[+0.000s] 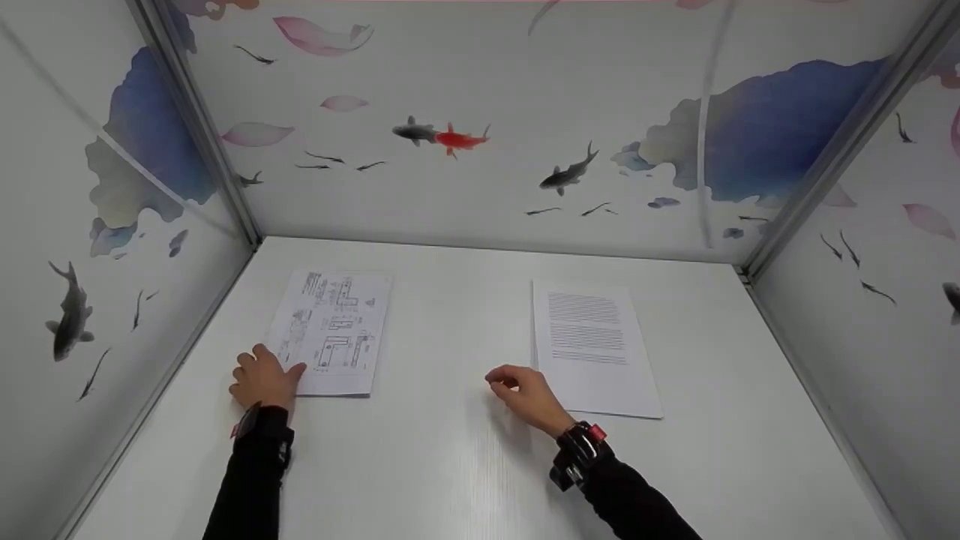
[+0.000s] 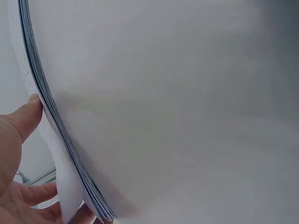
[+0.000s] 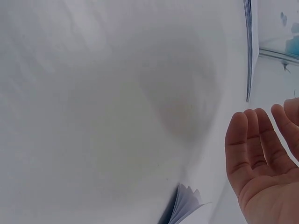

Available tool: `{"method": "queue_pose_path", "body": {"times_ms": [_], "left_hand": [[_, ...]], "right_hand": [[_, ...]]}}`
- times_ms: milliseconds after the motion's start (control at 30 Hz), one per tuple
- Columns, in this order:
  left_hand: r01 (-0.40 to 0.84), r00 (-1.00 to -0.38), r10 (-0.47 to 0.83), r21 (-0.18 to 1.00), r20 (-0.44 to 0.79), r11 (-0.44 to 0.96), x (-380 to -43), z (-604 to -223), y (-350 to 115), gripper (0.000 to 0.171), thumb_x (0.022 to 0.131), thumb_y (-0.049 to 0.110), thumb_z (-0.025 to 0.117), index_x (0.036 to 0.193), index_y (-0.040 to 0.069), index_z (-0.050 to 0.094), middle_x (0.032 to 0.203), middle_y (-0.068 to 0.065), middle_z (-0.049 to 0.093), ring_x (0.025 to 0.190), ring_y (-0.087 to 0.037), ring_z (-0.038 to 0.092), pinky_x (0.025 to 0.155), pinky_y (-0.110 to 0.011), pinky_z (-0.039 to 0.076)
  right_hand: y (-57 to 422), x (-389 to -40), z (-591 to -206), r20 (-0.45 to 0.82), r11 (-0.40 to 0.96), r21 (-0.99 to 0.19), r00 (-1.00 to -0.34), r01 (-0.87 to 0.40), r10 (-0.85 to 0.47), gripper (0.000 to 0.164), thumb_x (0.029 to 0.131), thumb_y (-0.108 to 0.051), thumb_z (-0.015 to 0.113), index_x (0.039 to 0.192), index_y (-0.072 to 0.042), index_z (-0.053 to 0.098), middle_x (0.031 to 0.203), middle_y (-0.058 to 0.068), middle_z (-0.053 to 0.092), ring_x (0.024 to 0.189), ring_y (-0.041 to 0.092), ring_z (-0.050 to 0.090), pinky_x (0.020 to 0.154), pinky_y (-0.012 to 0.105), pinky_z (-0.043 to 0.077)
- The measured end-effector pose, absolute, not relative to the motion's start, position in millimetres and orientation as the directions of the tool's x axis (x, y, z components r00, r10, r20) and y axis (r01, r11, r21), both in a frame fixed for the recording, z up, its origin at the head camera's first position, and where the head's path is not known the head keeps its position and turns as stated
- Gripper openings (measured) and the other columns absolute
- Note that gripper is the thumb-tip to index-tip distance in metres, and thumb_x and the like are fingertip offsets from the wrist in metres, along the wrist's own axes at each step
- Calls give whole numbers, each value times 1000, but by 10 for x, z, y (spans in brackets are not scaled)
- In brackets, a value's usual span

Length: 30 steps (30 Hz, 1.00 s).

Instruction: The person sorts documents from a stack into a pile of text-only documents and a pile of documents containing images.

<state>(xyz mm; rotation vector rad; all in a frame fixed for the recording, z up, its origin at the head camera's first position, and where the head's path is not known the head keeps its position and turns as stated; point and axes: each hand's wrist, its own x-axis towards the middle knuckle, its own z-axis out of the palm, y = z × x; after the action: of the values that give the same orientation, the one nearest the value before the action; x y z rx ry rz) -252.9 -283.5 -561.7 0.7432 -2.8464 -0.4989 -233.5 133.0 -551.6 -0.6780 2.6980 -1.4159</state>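
In the head view my left hand (image 1: pixel 264 379) is at the near left corner of a paper stack (image 1: pixel 330 330) with technical drawings on its top sheet. The left wrist view shows the thumb (image 2: pixel 32 112) against the edge of the stack (image 2: pixel 51 105), fingers curled at its corner, and one sheet (image 2: pixel 67 186) bowing away. My right hand (image 1: pixel 529 397) hovers above the table beside a second paper stack (image 1: pixel 600 386), printed with lines of text. Nothing is in its loosely bent fingers (image 3: pixel 238 135). Sheet corners (image 3: pixel 184 205) fan out below it in the right wrist view.
Both stacks lie on a white table (image 1: pixel 450 322). Metal-framed white panels close it in at the back (image 1: pixel 465 202) and on both sides, decorated with fish, petals and blue shapes. Dark cameras (image 1: pixel 577 454) are strapped to the wrists.
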Motion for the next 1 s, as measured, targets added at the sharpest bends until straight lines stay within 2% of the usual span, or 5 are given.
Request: {"method": "queue_pose_path", "body": {"times_ms": [233, 433, 667, 833, 1000], "left_hand": [[-370, -869, -456, 358, 193, 857, -2555, -5627, -2784, 28, 86, 5, 56, 111, -8, 57, 104, -30, 43, 101, -44, 38, 80, -55, 34], [-269, -901, -379, 414, 210, 869, -2549, -5604, -2695, 29, 85, -4, 49, 113, -8, 57, 106, -33, 47, 102, -47, 42, 78, -57, 38], [-286, -921, -365, 398, 137, 872, -2573, -5623, -2706, 41, 87, 15, 57, 119, -9, 48, 104, -33, 48, 99, -46, 43, 78, -58, 35], [-321, -917, -388, 412, 88, 853, -2620, -5659, -2774, 70, 75, 41, 71, 116, -6, 39, 95, -29, 45, 91, -43, 41, 75, -55, 36], [-359, -911, -410, 420, 34, 834, -2647, -5607, -2798, 73, 69, 43, 75, 111, -5, 39, 88, -27, 49, 82, -41, 46, 66, -50, 39]], "right_hand": [[1294, -2340, -5549, 156, 500, -789, -903, -358, -400, 20, 90, -17, 56, 104, -6, 65, 98, -1, 64, 87, 12, 58, 77, 32, 45], [1269, -2349, -5555, 150, 489, -799, -903, -351, -403, 20, 90, -17, 56, 104, -6, 65, 98, -1, 64, 88, 12, 57, 78, 32, 45], [1251, -2354, -5577, 162, 476, -796, -890, -373, -427, 19, 90, -16, 56, 103, -6, 65, 98, 3, 65, 87, 14, 58, 78, 32, 46], [1245, -2349, -5563, 149, 471, -805, -891, -361, -430, 18, 90, -17, 56, 103, -8, 65, 98, -1, 65, 88, 14, 58, 78, 32, 45], [1224, -2324, -5544, 137, 469, -810, -892, -351, -430, 20, 90, -19, 56, 103, -7, 65, 98, -3, 64, 87, 15, 59, 78, 32, 45]]}}
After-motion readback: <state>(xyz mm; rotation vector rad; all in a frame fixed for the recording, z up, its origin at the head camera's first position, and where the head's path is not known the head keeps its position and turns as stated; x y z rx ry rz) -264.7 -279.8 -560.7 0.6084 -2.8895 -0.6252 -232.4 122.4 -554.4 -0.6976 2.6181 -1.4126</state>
